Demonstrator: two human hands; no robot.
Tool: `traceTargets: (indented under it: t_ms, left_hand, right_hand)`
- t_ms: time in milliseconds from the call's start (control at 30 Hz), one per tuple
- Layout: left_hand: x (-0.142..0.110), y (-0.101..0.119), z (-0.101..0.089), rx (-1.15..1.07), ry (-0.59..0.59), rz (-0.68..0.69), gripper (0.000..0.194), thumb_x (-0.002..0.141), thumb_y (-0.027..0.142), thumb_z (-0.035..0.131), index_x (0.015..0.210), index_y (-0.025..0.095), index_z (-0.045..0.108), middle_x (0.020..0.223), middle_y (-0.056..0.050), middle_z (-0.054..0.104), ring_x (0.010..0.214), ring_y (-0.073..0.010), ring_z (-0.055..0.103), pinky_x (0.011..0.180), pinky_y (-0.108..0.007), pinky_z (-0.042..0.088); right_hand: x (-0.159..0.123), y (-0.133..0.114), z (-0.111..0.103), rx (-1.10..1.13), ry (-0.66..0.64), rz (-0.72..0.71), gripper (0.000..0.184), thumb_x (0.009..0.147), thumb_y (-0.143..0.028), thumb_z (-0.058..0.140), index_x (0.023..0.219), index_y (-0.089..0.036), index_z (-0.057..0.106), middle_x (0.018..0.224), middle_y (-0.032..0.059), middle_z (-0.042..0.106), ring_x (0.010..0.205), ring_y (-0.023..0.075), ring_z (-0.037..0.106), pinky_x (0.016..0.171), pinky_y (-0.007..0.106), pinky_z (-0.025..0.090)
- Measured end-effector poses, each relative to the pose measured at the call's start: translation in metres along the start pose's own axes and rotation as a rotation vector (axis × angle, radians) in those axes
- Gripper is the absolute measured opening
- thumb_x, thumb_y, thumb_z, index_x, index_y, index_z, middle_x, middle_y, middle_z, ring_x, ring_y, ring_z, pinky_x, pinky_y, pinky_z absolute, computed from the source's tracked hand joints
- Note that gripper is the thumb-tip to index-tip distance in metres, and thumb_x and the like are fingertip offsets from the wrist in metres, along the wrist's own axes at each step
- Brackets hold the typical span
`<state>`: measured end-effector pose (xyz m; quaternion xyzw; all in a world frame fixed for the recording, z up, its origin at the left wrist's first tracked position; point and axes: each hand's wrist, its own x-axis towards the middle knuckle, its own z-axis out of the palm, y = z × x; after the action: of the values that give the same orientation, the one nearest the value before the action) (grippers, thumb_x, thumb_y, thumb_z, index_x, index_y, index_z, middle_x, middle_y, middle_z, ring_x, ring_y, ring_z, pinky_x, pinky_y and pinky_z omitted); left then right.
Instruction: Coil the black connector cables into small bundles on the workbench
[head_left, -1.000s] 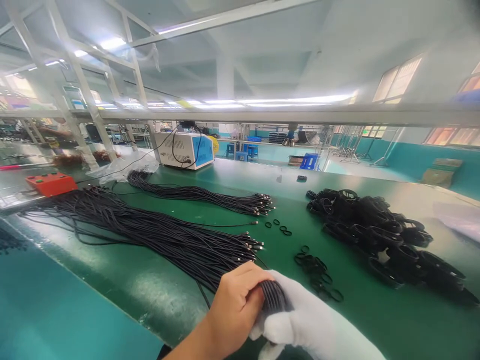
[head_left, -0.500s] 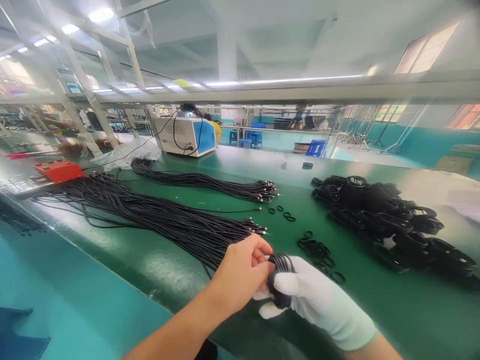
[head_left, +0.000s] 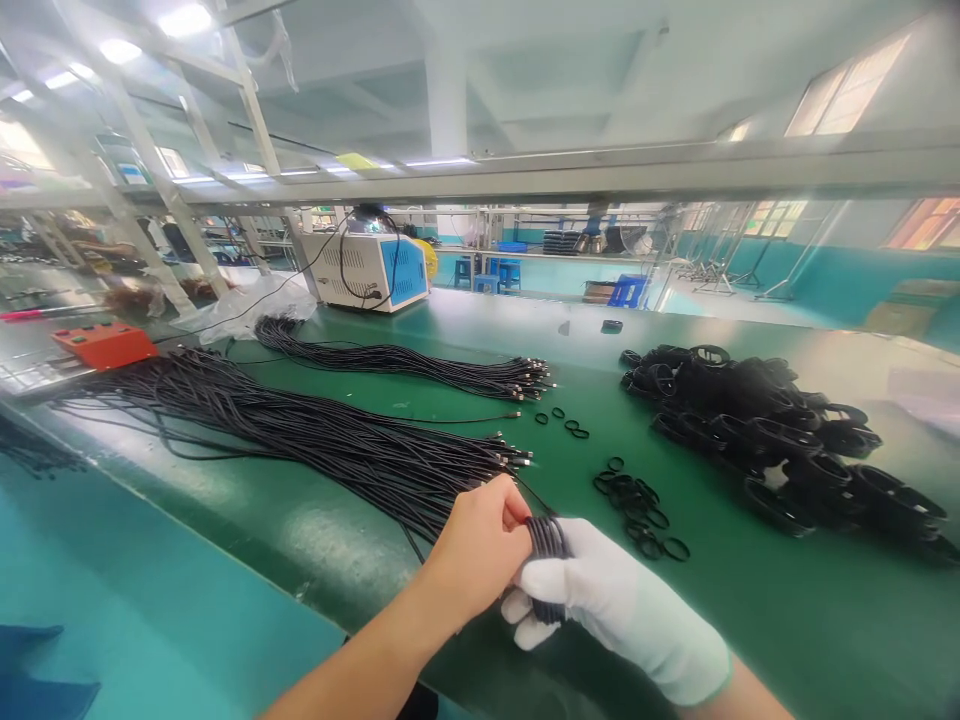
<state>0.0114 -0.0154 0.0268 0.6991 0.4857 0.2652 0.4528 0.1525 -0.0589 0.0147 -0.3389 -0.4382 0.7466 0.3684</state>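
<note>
A black cable [head_left: 547, 541] is wound into a small tight coil above the near part of the bench. Wrapped round the coil is my right hand [head_left: 585, 580], in a white glove, with the thumb across its front. My bare left hand [head_left: 484, 540] is closed at the coil's left side, fingers pinching the cable there; its fingertips are partly hidden. Just beyond my left hand lies a large bundle of straight black cables [head_left: 337, 430], their metal plugs towards me. Small black rubber rings [head_left: 630, 500] are scattered to the right of my hands.
A pile of coiled black cables [head_left: 757, 420] covers the bench's right side. Farther back lie a second cable bundle [head_left: 405, 365], a white and blue machine [head_left: 367, 270] and a plastic bag [head_left: 255, 305]. An orange control box [head_left: 105, 345] sits at left. A shelf beam [head_left: 480, 180] spans overhead.
My left hand's fingers have closed in at the coil's side. The coil came into fuller view, then shifted slightly left with both hands. The camera view has tilted down.
</note>
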Motion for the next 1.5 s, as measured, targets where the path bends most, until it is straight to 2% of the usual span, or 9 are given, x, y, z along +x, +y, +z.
traceTargets:
  t_ms: [200, 367, 467, 633, 833, 1033, 1167, 1267, 1500]
  left_hand:
    - [-0.006, -0.003, 0.006, 0.093, 0.023, 0.104, 0.007, 0.076, 0.019, 0.049, 0.069, 0.021, 0.049, 0.059, 0.005, 0.058, 0.054, -0.0099, 0.051, 0.05, -0.019, 0.036]
    - [-0.011, -0.007, 0.005, 0.168, 0.009, 0.167, 0.008, 0.078, 0.017, 0.046, 0.071, 0.021, 0.049, 0.059, 0.006, 0.056, 0.053, -0.0095, 0.048, 0.05, -0.02, 0.034]
    - [-0.007, -0.007, 0.0, 0.152, -0.01, 0.15, 0.008, 0.078, 0.017, 0.046, 0.073, 0.021, 0.051, 0.062, 0.005, 0.058, 0.057, -0.0102, 0.051, 0.053, -0.021, 0.036]
    - [-0.008, -0.003, -0.007, 0.223, 0.029, 0.158, 0.014, 0.074, 0.022, 0.056, 0.088, 0.024, 0.058, 0.08, 0.003, 0.059, 0.069, -0.0136, 0.053, 0.06, -0.023, 0.038]
    - [-0.028, -0.006, 0.002, 0.378, -0.039, 0.365, 0.013, 0.068, 0.015, 0.067, 0.066, 0.021, 0.055, 0.086, 0.001, 0.06, 0.086, -0.0191, 0.049, 0.078, -0.03, 0.036]
    - [-0.018, -0.002, -0.016, 0.091, -0.026, 0.17, 0.008, 0.081, 0.022, 0.051, 0.086, 0.024, 0.058, 0.077, 0.003, 0.059, 0.07, -0.014, 0.052, 0.064, -0.023, 0.041]
    - [-0.007, -0.001, -0.012, 0.097, -0.022, 0.155, 0.015, 0.078, 0.019, 0.05, 0.09, 0.025, 0.056, 0.072, 0.004, 0.06, 0.065, -0.013, 0.054, 0.06, -0.022, 0.04]
    - [-0.003, -0.002, -0.001, 0.152, -0.012, 0.173, 0.011, 0.074, 0.015, 0.049, 0.078, 0.023, 0.056, 0.069, 0.004, 0.06, 0.063, -0.0125, 0.053, 0.059, -0.021, 0.039]
    - [-0.003, -0.006, 0.007, 0.209, 0.023, 0.201, 0.011, 0.072, 0.013, 0.048, 0.065, 0.02, 0.052, 0.064, 0.003, 0.055, 0.06, -0.0118, 0.05, 0.055, -0.021, 0.036]
  right_hand:
    - [0.002, 0.004, -0.002, -0.051, 0.014, -0.002, 0.017, 0.069, -0.024, 0.062, 0.079, -0.01, 0.059, 0.065, 0.0029, 0.057, 0.053, 0.0114, 0.056, 0.048, 0.023, 0.048]
    - [0.001, 0.006, 0.001, -0.075, 0.01, -0.006, 0.014, 0.063, -0.016, 0.064, 0.074, -0.01, 0.058, 0.068, 0.0005, 0.055, 0.051, 0.0086, 0.054, 0.048, 0.02, 0.047]
    - [0.003, 0.007, 0.0, -0.092, 0.038, 0.026, 0.012, 0.067, -0.018, 0.061, 0.075, -0.01, 0.058, 0.065, 0.0022, 0.056, 0.05, 0.0106, 0.055, 0.048, 0.022, 0.046]
    - [0.007, 0.013, -0.005, 0.22, 0.008, -0.053, 0.027, 0.072, -0.032, 0.066, 0.086, -0.01, 0.058, 0.069, 0.0035, 0.054, 0.061, 0.0123, 0.053, 0.054, 0.025, 0.045]
    - [0.014, 0.02, -0.008, 0.367, 0.049, -0.219, 0.02, 0.075, -0.029, 0.064, 0.071, -0.011, 0.057, 0.066, 0.0006, 0.049, 0.063, 0.0101, 0.048, 0.059, 0.023, 0.042]
    - [0.001, 0.013, -0.016, 0.335, 0.017, 0.007, 0.032, 0.078, -0.031, 0.062, 0.104, -0.014, 0.057, 0.09, 0.008, 0.058, 0.078, 0.0189, 0.06, 0.064, 0.034, 0.053]
    - [-0.002, 0.015, -0.016, 0.247, -0.019, -0.019, 0.027, 0.074, -0.026, 0.065, 0.095, -0.009, 0.06, 0.09, 0.0103, 0.058, 0.07, 0.0166, 0.061, 0.05, 0.026, 0.054]
    - [0.002, 0.019, -0.013, 0.215, -0.01, -0.02, 0.028, 0.068, -0.026, 0.068, 0.087, -0.007, 0.062, 0.086, 0.0101, 0.058, 0.059, 0.0121, 0.058, 0.04, 0.02, 0.05]
    - [0.002, 0.019, -0.012, 0.157, 0.032, 0.021, 0.021, 0.063, -0.017, 0.067, 0.082, -0.01, 0.061, 0.065, -0.0003, 0.05, 0.051, 0.0083, 0.052, 0.036, 0.017, 0.049]
